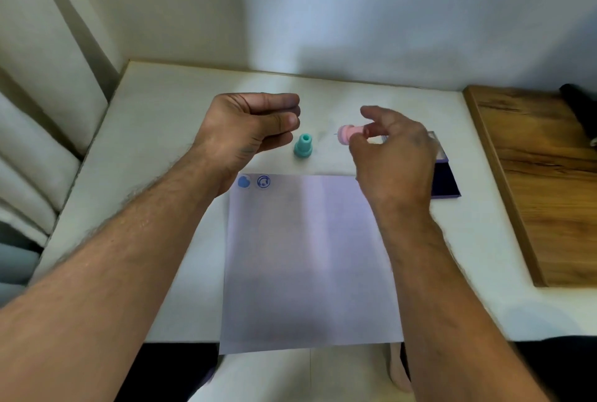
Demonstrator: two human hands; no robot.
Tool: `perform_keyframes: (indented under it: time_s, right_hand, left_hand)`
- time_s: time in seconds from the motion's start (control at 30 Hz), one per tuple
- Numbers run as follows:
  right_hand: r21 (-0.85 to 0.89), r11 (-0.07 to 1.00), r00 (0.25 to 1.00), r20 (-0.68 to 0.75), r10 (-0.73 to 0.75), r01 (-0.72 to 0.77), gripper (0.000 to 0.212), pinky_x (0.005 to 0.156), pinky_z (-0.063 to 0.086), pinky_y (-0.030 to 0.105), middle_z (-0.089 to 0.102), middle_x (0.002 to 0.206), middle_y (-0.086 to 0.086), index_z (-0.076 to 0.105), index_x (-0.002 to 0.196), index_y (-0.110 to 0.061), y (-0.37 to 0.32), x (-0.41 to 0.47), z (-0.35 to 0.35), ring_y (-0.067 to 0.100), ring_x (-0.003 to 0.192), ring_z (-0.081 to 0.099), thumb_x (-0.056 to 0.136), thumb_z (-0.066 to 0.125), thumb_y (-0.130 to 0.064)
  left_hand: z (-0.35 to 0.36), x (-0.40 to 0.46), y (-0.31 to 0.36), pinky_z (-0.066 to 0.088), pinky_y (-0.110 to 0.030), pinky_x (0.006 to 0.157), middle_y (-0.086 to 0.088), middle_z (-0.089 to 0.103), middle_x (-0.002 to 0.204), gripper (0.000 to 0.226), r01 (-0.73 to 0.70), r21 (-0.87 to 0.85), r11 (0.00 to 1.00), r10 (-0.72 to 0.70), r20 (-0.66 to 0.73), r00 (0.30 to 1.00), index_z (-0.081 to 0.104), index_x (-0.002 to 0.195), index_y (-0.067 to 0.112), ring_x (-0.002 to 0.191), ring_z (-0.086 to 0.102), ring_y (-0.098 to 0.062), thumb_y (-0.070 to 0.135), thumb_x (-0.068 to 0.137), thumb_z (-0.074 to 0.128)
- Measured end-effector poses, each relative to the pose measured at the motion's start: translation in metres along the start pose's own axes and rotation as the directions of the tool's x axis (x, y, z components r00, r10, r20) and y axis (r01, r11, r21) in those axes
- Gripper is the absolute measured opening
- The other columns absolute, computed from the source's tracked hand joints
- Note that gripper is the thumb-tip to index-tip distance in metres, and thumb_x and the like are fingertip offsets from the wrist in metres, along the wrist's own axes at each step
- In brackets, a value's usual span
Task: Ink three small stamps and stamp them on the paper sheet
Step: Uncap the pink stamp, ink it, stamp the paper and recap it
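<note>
A white paper sheet (307,259) lies on the table in front of me, with two blue stamp marks (253,181) in its far left corner. A teal stamp (303,145) stands upright just beyond the paper. My right hand (392,156) holds a pink stamp (347,134) sideways by its handle, stamp face pointing left, above the table. A dark blue ink pad (447,180) lies mostly hidden behind that hand. My left hand (248,130) hovers left of the teal stamp with fingers curled; whether anything is inside it is hidden.
A white table (161,130) sits in a corner against pale walls. A wooden board (536,175) lies at the right edge with a dark object (578,107) on its far end. The paper's near edge overhangs the table front.
</note>
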State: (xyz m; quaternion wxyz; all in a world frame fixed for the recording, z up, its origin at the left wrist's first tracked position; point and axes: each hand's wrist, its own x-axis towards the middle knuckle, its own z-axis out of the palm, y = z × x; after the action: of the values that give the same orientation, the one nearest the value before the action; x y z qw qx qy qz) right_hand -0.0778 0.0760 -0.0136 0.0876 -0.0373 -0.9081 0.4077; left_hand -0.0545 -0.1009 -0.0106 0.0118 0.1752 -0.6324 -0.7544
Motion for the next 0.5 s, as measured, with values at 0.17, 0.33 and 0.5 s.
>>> perform_keyframes:
  time_s: [0.17,0.33,0.5]
  right_hand:
    - [-0.216,0.975,0.994,0.108,-0.034,0.057,0.026,0.085,0.049,0.024,0.072,0.109,0.004,0.070,0.116,-0.015,-0.003,0.008,0.010,0.019,0.100,0.065,0.091,0.063,-0.011]
    - [-0.358,0.932,0.953,0.296,0.065,0.048,0.040,0.098,0.050,0.029,0.066,0.128,0.007,0.063,0.130,-0.014,-0.001,0.021,0.017,0.024,0.116,0.061,0.091,0.061,-0.003]
    - [-0.267,0.962,0.978,0.208,-0.004,0.061,0.039,0.091,0.053,0.028,0.063,0.128,0.007,0.064,0.127,-0.016,-0.007,0.011,0.017,0.022,0.107,0.065,0.089,0.068,-0.012]
  left_hand:
    - [0.001,0.000,-0.002,0.058,-0.033,0.085,-0.009,0.076,0.098,0.023,0.005,0.036,0.999,-0.004,-0.027,1.000,0.074,0.102,0.009,0.097,0.072,-0.024,-0.001,0.081,0.071]
    - [-0.001,0.002,-0.004,0.059,-0.031,0.082,-0.011,0.076,0.096,0.021,0.020,0.043,0.999,-0.016,-0.097,0.995,0.075,0.102,0.007,0.095,0.072,-0.026,0.003,0.081,0.073]
    - [-0.001,0.004,-0.005,0.059,-0.030,0.081,-0.012,0.076,0.096,0.020,0.031,0.038,0.999,-0.026,-0.132,0.991,0.075,0.100,0.007,0.095,0.072,-0.027,0.002,0.081,0.073]
